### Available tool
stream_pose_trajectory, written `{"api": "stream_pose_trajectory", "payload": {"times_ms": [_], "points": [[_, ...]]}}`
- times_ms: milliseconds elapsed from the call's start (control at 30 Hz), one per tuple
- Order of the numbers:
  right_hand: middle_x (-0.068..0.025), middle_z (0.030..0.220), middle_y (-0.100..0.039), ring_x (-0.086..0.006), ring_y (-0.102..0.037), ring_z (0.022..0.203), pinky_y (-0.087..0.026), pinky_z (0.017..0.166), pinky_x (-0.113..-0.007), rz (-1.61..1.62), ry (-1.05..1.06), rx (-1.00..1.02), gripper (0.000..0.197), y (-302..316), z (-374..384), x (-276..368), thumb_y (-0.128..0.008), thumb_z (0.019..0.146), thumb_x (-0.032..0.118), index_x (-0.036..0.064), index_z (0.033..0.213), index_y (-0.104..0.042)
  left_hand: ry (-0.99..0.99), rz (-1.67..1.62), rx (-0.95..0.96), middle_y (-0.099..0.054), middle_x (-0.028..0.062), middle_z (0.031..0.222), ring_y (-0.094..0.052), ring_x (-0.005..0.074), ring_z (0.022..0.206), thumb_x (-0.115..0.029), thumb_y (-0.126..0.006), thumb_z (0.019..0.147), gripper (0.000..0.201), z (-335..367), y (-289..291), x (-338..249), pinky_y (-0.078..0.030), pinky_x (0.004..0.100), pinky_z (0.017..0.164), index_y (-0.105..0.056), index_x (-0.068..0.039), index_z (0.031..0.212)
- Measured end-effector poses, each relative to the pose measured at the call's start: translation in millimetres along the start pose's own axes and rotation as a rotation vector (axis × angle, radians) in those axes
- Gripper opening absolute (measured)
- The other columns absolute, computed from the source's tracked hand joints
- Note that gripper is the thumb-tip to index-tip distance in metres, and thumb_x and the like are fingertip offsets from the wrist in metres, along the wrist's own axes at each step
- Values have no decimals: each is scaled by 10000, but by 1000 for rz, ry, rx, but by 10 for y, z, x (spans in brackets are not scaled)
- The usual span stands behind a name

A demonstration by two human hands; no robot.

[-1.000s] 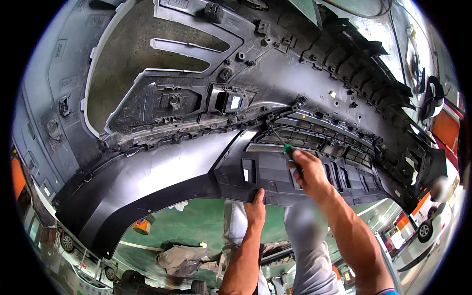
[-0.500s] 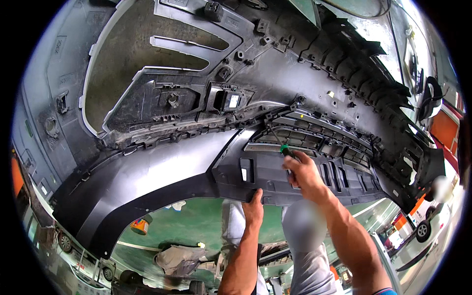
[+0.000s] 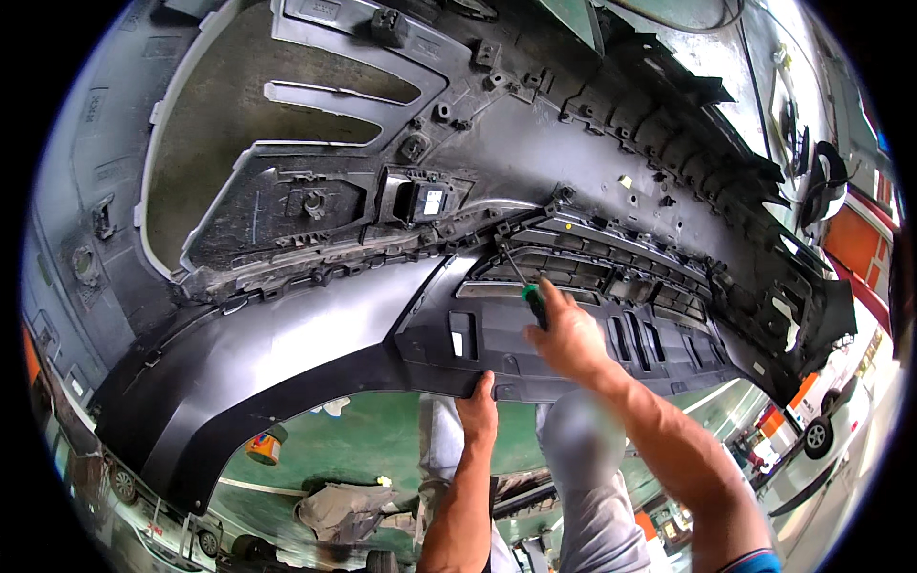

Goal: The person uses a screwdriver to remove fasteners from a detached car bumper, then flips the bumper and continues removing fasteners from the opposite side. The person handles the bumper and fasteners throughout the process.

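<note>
A large black car bumper (image 3: 287, 329) lies before me with its inner side showing. My right hand (image 3: 570, 339) is closed round a screwdriver (image 3: 535, 304) with a green and black handle. Its thin shaft slants up and left to the left end of the slatted grille (image 3: 554, 272); whether the tip touches there I cannot tell. Lower down, my left hand (image 3: 478, 409) grips the bumper's near edge, thumb on top and fingers hidden underneath. A small black module with a white label (image 3: 433, 202) sits further up the bumper.
An orange and yellow bucket (image 3: 264, 448) stands on the green floor (image 3: 358, 439) at lower left, near a crumpled grey cloth (image 3: 344, 509). White cars are parked at both sides. A side mirror (image 3: 827, 186) shows at far right.
The whole view has shifted, so the bumper appears slightly further left. My right hand has turned on the screwdriver handle, and the shaft still points at the grille's left end. My left hand keeps its grip.
</note>
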State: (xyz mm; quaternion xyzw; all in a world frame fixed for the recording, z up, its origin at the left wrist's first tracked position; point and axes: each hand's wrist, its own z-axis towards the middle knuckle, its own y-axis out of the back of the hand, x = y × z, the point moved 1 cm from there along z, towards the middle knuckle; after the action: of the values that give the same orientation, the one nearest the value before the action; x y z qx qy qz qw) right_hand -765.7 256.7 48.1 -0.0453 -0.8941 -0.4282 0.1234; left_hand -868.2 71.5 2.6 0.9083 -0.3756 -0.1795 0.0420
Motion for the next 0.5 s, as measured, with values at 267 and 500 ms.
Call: {"api": "stream_pose_trajectory", "payload": {"times_ms": [267, 500], "points": [[-33, 746, -572, -123, -489, 485, -405, 434, -263, 1540, -912, 211, 239, 113, 245, -114, -610, 954, 265, 66, 1083, -585, 177, 71, 63, -626, 3, 1213, -544, 210, 1152, -232, -720, 863, 355, -54, 11, -176, -396, 555, 940, -633, -108, 1185], [-98, 814, -625, -153, -598, 657, -491, 553, -301, 555, -374, 261, 335, 2, 97, -78, -605, 946, 240, 53, 1222, -582, 73, 10, -28, -657, 58, 1080, -610, 188, 947, -137, -705, 862, 321, -35, -25, -58, -481, 333, 801, -626, 16, 1133]]}}
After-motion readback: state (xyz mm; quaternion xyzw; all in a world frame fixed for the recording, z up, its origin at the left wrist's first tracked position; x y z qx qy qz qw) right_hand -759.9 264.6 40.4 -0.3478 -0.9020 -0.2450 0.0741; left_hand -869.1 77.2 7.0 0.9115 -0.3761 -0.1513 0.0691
